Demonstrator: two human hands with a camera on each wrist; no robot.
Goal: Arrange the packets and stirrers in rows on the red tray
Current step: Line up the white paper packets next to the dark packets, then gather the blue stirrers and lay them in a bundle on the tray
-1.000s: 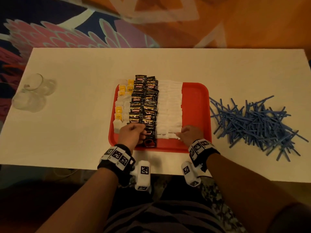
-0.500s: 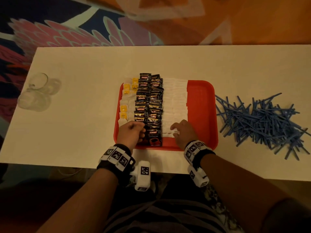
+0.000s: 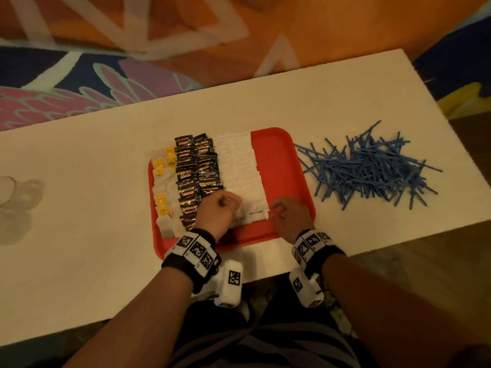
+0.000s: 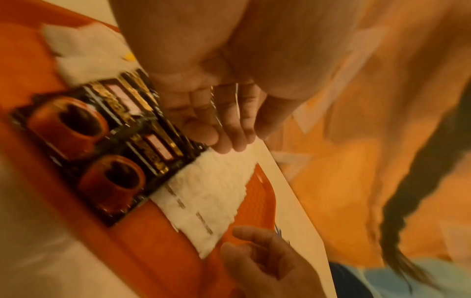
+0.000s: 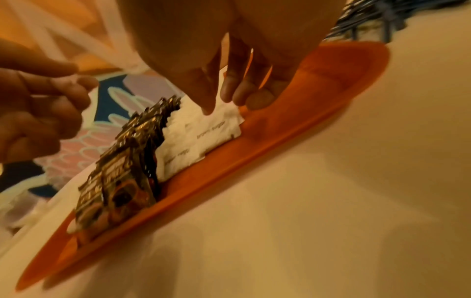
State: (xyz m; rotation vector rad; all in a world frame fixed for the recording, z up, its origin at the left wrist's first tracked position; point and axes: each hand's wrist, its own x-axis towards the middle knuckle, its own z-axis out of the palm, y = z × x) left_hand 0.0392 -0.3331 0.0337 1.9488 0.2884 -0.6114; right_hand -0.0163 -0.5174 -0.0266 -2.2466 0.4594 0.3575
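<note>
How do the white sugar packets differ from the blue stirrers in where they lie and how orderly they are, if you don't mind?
The white sugar packets lie on the red tray; the blue stirrers lie on the white table, right of the tray. The packets overlap in tidy rows; the stirrers cross one another in a loose heap. The packets are flat rectangles; the stirrers are thin sticks. Neither is held in a hand.
</note>
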